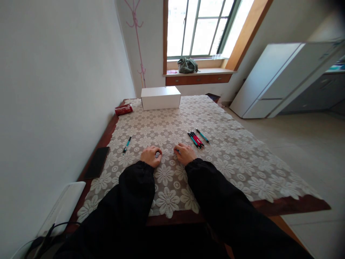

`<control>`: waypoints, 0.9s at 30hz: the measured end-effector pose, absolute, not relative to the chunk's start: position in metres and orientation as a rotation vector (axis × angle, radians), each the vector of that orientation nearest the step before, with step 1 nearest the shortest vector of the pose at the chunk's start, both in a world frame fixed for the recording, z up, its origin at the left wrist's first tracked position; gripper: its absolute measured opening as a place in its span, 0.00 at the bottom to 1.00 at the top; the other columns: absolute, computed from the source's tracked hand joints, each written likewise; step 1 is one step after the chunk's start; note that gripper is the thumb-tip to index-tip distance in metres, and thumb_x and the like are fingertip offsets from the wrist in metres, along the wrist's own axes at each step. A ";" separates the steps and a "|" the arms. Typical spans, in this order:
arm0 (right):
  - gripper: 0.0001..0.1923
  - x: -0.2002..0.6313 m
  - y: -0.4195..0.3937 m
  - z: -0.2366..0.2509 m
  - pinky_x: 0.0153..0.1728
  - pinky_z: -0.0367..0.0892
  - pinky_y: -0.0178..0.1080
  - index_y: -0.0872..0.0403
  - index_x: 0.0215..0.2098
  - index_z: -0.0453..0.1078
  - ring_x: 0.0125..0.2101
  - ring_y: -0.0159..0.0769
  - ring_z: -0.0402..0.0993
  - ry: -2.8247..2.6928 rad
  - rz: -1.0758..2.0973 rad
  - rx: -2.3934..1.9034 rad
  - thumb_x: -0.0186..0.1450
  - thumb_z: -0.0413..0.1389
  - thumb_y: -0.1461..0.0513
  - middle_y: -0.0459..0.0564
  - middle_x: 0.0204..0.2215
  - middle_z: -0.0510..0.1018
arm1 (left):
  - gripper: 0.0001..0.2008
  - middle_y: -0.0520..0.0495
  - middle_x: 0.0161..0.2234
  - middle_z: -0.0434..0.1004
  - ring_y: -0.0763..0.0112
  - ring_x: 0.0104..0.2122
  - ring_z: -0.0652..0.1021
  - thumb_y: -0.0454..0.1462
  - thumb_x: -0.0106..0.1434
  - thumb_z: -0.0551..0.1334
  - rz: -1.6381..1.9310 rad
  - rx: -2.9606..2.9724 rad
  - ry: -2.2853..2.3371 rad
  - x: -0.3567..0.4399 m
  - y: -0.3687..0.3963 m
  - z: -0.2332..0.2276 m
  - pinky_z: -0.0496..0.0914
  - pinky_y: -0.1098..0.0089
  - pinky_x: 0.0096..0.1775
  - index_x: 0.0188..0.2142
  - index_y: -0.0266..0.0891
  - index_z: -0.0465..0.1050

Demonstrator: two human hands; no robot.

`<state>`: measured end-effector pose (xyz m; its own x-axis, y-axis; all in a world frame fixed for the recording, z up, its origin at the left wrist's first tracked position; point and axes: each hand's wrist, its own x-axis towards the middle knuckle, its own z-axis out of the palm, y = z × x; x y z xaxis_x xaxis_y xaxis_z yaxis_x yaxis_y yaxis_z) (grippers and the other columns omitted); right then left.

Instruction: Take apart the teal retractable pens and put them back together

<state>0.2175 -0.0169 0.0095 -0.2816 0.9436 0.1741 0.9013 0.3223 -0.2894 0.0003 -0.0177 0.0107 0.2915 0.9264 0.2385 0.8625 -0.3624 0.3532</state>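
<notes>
My left hand (151,156) rests on the lace tablecloth (231,151) with its fingers curled in, and my right hand (184,153) lies just beside it, fingers likewise bent; between the two runs something thin, and a bit of teal shows at my right fingertips, so I seem to be pinching a pen part (176,150) from both ends, though it is too small for me to tell exactly what it is or how firmly each hand grips it. Near my right hand, a little farther up the table, lies a cluster of pens (195,139), red and teal with black ends, and one more teal pen (202,135) lies just beside them; well apart to the left lies a single teal pen (127,144). A black phone (97,162) sits at the table's left edge; a white box (160,97) and a red packet (123,109) stand at the far end.
</notes>
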 end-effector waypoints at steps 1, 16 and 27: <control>0.09 0.217 -0.017 0.009 0.43 0.57 0.40 0.50 0.39 0.73 0.41 0.39 0.70 -2.277 0.189 -1.654 0.69 0.51 0.60 0.51 0.40 0.75 | 0.07 0.47 0.34 0.75 0.63 0.38 0.74 0.38 0.57 0.63 0.616 2.391 1.677 0.001 -0.018 0.011 0.67 0.66 0.40 0.35 0.44 0.78; 0.10 0.212 -0.019 0.007 0.44 0.57 0.37 0.49 0.41 0.74 0.40 0.35 0.70 -2.300 0.215 -1.445 0.70 0.52 0.56 0.48 0.39 0.75 | 0.10 0.47 0.32 0.74 0.65 0.37 0.73 0.44 0.63 0.62 0.736 2.429 1.504 -0.001 -0.015 0.012 0.66 0.67 0.41 0.36 0.44 0.79; 0.12 0.241 -0.005 0.011 0.41 0.58 0.37 0.50 0.40 0.75 0.41 0.37 0.72 -2.116 0.145 -1.696 0.71 0.49 0.58 0.50 0.40 0.77 | 0.08 0.48 0.32 0.74 0.64 0.37 0.73 0.42 0.63 0.61 0.754 2.386 1.651 -0.004 -0.012 0.008 0.64 0.67 0.39 0.36 0.44 0.78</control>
